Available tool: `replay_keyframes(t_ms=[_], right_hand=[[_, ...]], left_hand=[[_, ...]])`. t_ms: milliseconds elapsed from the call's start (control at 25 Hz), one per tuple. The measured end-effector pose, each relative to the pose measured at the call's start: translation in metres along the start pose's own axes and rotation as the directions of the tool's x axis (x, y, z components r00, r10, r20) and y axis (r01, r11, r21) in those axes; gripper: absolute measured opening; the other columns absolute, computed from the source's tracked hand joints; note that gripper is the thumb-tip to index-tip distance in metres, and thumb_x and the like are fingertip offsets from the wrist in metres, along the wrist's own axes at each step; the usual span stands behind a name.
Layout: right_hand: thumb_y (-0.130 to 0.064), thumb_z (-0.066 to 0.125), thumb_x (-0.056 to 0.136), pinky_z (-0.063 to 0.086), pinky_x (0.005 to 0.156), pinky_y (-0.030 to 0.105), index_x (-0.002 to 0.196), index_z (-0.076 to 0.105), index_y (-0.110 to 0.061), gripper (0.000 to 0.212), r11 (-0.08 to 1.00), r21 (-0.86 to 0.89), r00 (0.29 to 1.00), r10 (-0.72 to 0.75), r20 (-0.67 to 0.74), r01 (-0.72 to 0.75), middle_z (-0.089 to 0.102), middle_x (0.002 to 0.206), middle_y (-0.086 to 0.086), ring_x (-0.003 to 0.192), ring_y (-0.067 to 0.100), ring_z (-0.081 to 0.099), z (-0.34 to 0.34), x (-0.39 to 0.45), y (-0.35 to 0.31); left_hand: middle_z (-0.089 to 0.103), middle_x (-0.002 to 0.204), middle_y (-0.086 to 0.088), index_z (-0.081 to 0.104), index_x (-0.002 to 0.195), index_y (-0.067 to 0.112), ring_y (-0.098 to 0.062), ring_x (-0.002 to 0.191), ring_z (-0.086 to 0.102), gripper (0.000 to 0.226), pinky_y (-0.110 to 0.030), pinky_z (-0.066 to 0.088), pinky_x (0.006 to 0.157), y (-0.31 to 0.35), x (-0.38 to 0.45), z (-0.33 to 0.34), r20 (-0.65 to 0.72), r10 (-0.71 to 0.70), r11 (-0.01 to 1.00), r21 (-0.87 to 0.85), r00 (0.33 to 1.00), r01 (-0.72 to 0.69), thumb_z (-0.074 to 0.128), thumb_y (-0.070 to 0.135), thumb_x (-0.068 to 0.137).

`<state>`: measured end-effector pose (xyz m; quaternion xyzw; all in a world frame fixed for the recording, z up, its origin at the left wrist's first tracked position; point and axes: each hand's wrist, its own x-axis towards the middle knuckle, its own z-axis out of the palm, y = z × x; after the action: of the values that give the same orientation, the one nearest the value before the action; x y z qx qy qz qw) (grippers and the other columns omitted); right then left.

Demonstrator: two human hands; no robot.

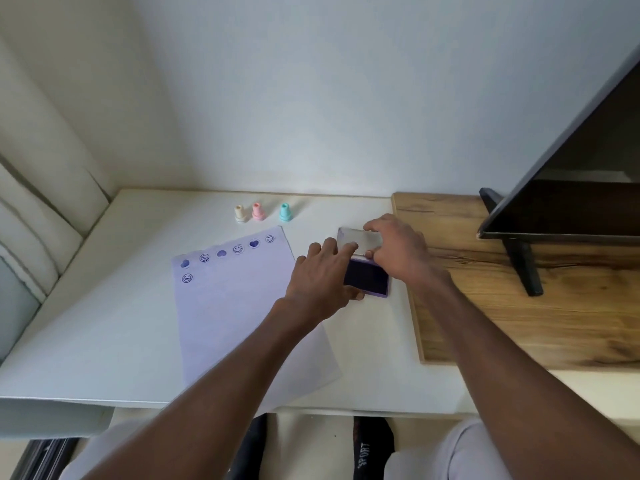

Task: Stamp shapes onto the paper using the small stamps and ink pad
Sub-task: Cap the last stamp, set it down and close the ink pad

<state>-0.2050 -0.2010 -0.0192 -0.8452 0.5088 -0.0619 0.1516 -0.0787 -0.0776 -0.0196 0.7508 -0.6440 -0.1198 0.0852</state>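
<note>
A white paper (239, 306) lies on the white table (104, 323), with several purple heart and smiley prints along its far edge. Three small stamps stand upright behind it: cream (240, 213), pink (258, 212) and teal (284, 212). To the right of the paper sits the purple ink pad (369, 278), its dark ink surface exposed and its clear hinged lid (360, 240) tilted up at the far side. My left hand (320, 277) grips the pad's left edge, with fingers reaching the lid. My right hand (398, 251) holds the lid from the right.
A wooden board (519, 306) lies just right of the ink pad and carries a dark screen (571, 168) on a black stand (519, 258). A wall runs behind the table. Pale cushions (41, 202) sit at the left. My legs and socked feet show below the table edge.
</note>
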Motion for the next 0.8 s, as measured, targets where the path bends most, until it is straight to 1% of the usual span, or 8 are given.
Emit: replay_keyframes(t_ms=[120,200,360,440,520,600,680,800], right_hand=[[-0.024,0.082,0.081,0.045,0.093,0.044,0.136,0.062,-0.027,0.058,0.999,-0.033,0.999,0.009,-0.034,-0.010,0.056,0.129,0.001,0.114,0.027,0.060,0.004,0.003,-0.002],[-0.019,0.083,0.079,0.049,0.083,0.040,0.127,0.065,-0.023,0.051,0.999,0.026,0.996,0.032,-0.082,-0.030,0.054,0.120,0.005,0.103,0.029,0.061,0.005,0.003,-0.004],[-0.011,0.073,0.089,0.044,0.064,0.029,0.111,0.067,-0.016,0.023,0.953,0.287,0.974,0.147,-0.173,-0.094,0.065,0.109,0.008,0.091,0.025,0.063,-0.004,-0.008,-0.004],[-0.013,0.064,0.096,0.053,0.064,0.034,0.110,0.057,-0.017,0.016,0.889,0.440,0.965,0.215,-0.150,-0.130,0.067,0.109,0.006,0.091,0.025,0.065,-0.014,-0.020,-0.007],[-0.013,0.053,0.101,0.059,0.071,0.040,0.115,0.047,-0.019,0.016,0.831,0.542,0.971,0.215,-0.105,-0.126,0.070,0.116,0.004,0.095,0.022,0.069,-0.024,-0.033,-0.017],[-0.012,0.047,0.103,0.062,0.072,0.038,0.120,0.041,-0.021,0.020,0.769,0.630,0.983,0.175,-0.051,-0.105,0.071,0.119,0.002,0.098,0.020,0.071,-0.027,-0.047,-0.030],[-0.014,0.048,0.105,0.064,0.071,0.034,0.125,0.038,-0.026,0.025,0.763,0.639,0.994,0.104,0.035,-0.102,0.064,0.124,0.004,0.099,0.018,0.069,-0.023,-0.060,-0.044],[-0.022,0.051,0.107,0.061,0.075,0.027,0.130,0.038,-0.028,0.027,0.928,0.366,0.994,-0.096,0.058,0.068,0.057,0.129,0.005,0.108,0.021,0.064,-0.013,-0.067,-0.051]], left_hand=[[0.051,0.122,0.000,0.052,0.137,0.027,-0.026,0.110,0.048,0.069,-0.037,0.044,0.084,-0.002,0.004,0.001,-0.011,0.010,1.000,-0.005,1.000,-0.010,0.077,0.056,0.079],[0.052,0.120,0.001,0.054,0.133,0.025,-0.025,0.108,0.049,0.067,-0.036,0.043,0.083,-0.004,0.003,0.001,-0.026,0.015,1.000,0.012,1.000,-0.014,0.076,0.057,0.079],[0.053,0.126,-0.002,0.051,0.138,0.020,-0.026,0.116,0.051,0.073,-0.039,0.049,0.091,-0.012,0.000,-0.007,-0.019,-0.059,0.998,0.001,0.998,0.059,0.075,0.057,0.081],[0.059,0.123,-0.004,0.058,0.133,0.016,-0.026,0.116,0.056,0.065,-0.043,0.052,0.092,-0.017,0.000,-0.019,-0.038,-0.171,0.970,-0.184,0.984,0.162,0.069,0.059,0.086],[0.071,0.107,-0.007,0.070,0.111,0.010,-0.027,0.101,0.066,0.055,-0.041,0.055,0.088,-0.026,0.002,-0.032,-0.008,-0.332,0.805,-0.523,0.943,0.279,0.056,0.061,0.095],[0.078,0.094,-0.012,0.075,0.097,0.006,-0.026,0.082,0.070,0.060,-0.036,0.056,0.078,-0.035,0.001,-0.043,0.138,-0.386,0.533,-0.773,0.912,0.343,0.049,0.060,0.099],[0.079,0.090,-0.013,0.077,0.096,0.006,-0.023,0.073,0.069,0.064,-0.033,0.056,0.070,-0.041,-0.002,-0.051,0.269,-0.334,0.347,-0.856,0.903,0.383,0.047,0.063,0.098],[0.078,0.086,-0.016,0.077,0.098,0.003,-0.022,0.066,0.069,0.065,-0.030,0.058,0.064,-0.045,-0.001,-0.057,0.375,-0.263,0.171,-0.889,0.889,0.425,0.057,0.065,0.093]])
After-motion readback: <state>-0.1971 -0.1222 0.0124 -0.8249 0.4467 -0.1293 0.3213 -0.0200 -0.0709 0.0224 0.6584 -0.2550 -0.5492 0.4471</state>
